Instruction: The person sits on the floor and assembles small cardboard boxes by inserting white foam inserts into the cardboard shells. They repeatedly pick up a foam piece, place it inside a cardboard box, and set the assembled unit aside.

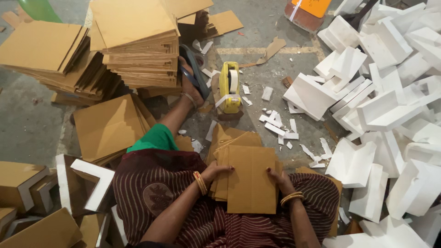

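Holding a flat brown card (pixel 251 179) on the lap, one hand at each side edge.

The card is plain cardboard, rectangular, with a fold line down its middle, and it lies on top of a small pile (pixel 221 156) of the same sheets, over a striped dark red cloth (pixel 156 188). The left hand (pixel 216 172) closes on the left edge, fingers bent over the top face; the right hand (pixel 279 179) grips the right edge in the same way, and both wrists wear gold bangles. On the floor ahead stands a yellow tape dispenser (pixel 229 87) with a white roll. Tall stacks (pixel 133 41) of brown cardboard rise at the far left, white foam pieces (pixel 386 92) are heaped at the right, and an orange sign (pixel 310 7) lies at the top edge.
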